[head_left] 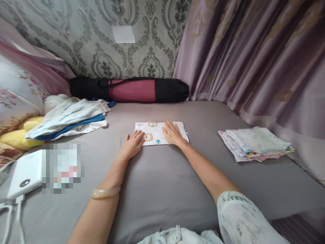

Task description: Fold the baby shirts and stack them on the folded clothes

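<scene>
A white cloth printed with yellow lion faces and green arrows lies folded into a flat rectangle on the grey sheet. My left hand rests at its left end, fingers stretched out, the fingertips on the cloth's edge. Flat on the cloth's right half is my right hand, with its fingers extended. Neither hand grips anything. The cloth's right end, with a small white tag, shows beyond my right hand.
Folded cloths are stacked at the right. Loose garments lie at the left by a yellow plush. A white power bank with cables sits nearer. A black and maroon roll bag lies along the wall.
</scene>
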### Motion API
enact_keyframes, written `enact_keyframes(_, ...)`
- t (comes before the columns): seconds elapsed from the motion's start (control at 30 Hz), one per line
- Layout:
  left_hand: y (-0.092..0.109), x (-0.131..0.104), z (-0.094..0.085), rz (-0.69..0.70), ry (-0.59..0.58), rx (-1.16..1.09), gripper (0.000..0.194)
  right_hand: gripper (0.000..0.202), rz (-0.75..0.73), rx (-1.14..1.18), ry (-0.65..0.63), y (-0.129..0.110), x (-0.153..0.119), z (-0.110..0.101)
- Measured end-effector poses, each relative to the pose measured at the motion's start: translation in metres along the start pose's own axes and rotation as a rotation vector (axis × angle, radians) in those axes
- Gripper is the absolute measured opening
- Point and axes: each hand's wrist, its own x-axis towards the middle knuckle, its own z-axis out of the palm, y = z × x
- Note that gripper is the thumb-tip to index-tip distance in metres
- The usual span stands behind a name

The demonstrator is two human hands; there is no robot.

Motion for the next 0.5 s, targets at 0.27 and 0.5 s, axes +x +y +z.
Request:
enact_keyframes(0.27, 0.004, 0.0, -0.002, 0.024, 0.048, 0.057, 0.045, 0.064, 0.068, -0.076, 0.022, 0.044, -0.012, -0.004)
enact_keyframes(0.5, 0.028, 0.016, -0.02, 0.054, 0.095, 0.336, 0.043, 0.064, 0.048, -0.097, 0.001, 0.046, -0.011, 0.001)
